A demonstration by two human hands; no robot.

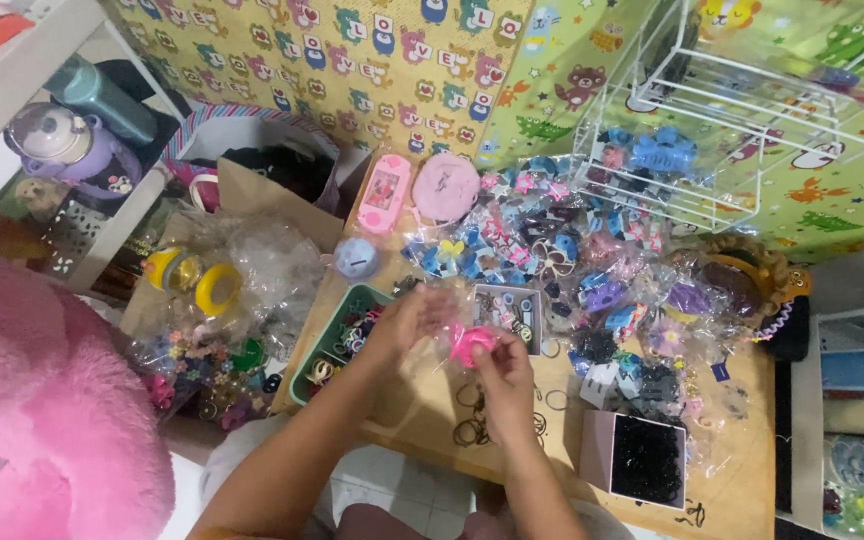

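1. Left hand (407,318) raised just above the desk (422,420), fingers curled and pinched on a thin clear plastic wrapper (442,305) that hangs off the pink piece.
2. Right hand (500,375) just below and to the right, fingers closed round a small bright pink hair accessory (472,345); exact kind too small to tell.
3. Pink accessory held between both hands over the front middle of the desk, touching both; right hand wraps it more fully, left holds only the wrapper end. Long axis slanting from upper left to lower right, as far as can be judged.
4. Materials: accessory glossy and hard-looking, rounded; wrapper crinkly and see-through.
5. Just left of the hands, a green tray (337,345) of small rings and bits. Just behind, a small open box (512,310) of tiny pieces.
6. Near the right front, a box of black hair ties (647,460), matt and soft. Loose thin bands (477,425) flat on the wood below the hands.
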